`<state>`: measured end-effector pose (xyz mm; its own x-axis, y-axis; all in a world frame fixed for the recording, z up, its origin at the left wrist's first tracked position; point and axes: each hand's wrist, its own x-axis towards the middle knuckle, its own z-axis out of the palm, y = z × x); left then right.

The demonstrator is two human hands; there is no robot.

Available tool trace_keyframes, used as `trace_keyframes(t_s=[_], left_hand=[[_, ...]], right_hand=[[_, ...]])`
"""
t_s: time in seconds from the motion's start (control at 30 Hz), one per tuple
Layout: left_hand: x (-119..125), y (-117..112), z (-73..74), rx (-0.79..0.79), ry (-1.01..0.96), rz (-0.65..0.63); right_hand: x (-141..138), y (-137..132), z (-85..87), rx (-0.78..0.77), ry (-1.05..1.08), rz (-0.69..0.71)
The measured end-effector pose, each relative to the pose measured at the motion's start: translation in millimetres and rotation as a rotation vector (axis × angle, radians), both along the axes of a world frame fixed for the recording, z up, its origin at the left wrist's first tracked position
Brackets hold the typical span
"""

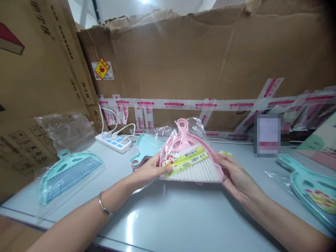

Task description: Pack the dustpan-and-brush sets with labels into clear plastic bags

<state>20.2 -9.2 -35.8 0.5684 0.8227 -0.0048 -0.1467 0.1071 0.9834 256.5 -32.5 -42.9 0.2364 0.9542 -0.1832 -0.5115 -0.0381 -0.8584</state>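
Observation:
Between my two hands, raised over the table, is a pink dustpan and brush set in a clear plastic bag. Its handle loop points up, and white bristles fan out below a yellow-green paper label. My left hand grips the set's left edge, thumb on the front near the label. On the right edge, my right hand has its fingers closed around the side. Behind my left hand lies a turquoise dustpan, partly hidden by the pink set.
At the left, a bagged turquoise dustpan and brush set lies on the table. Another turquoise set is at the right edge. A white power strip with plugged cables sits before the large taped cardboard box.

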Motion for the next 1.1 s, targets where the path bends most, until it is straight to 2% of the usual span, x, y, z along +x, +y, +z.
trace_keyframes(t_s=[0.13, 0.23, 0.37, 0.47, 0.6, 0.77, 0.9, 0.97, 1.0, 1.1], left_hand=[[-2.0, 4.4, -5.7, -0.013, -0.021, 0.045], [-4.3, 3.7, -1.5, 0.002, 0.010, 0.031], [-3.9, -3.3, 4.9, 0.024, 0.095, -0.095], [-1.6, -8.4, 4.0, 0.000, 0.145, -0.200], [3.1, -12.1, 0.3, -0.008, 0.125, -0.271], [8.8, -14.4, -1.8, -0.056, 0.105, -0.211], [11.3, -12.7, -5.3, -0.071, 0.024, -0.128], [10.9, -8.9, -8.7, -0.072, -0.021, -0.066], [10.2, -6.3, -10.6, -0.076, -0.039, -0.033], [6.9, 1.8, -15.9, -0.096, -0.077, 0.057]], right_hand=[[1.6, -0.4, 4.3, 0.017, -0.097, 0.046], [5.9, 1.3, 15.6, -0.030, -0.098, 0.089], [16.3, 7.2, 28.0, -0.088, -0.003, 0.149], [21.7, 11.6, 27.7, -0.118, -0.010, 0.227], [19.8, 14.3, 18.7, -0.096, -0.075, 0.149], [15.9, 14.9, 10.2, 0.004, -0.102, -0.065], [17.2, 14.4, 7.9, 0.135, -0.389, -0.179], [16.2, 13.2, 9.4, 0.141, -0.495, -0.140], [15.1, 12.1, 10.9, 0.118, -0.483, -0.090], [10.9, 7.2, 16.4, 0.026, -0.283, 0.082]])
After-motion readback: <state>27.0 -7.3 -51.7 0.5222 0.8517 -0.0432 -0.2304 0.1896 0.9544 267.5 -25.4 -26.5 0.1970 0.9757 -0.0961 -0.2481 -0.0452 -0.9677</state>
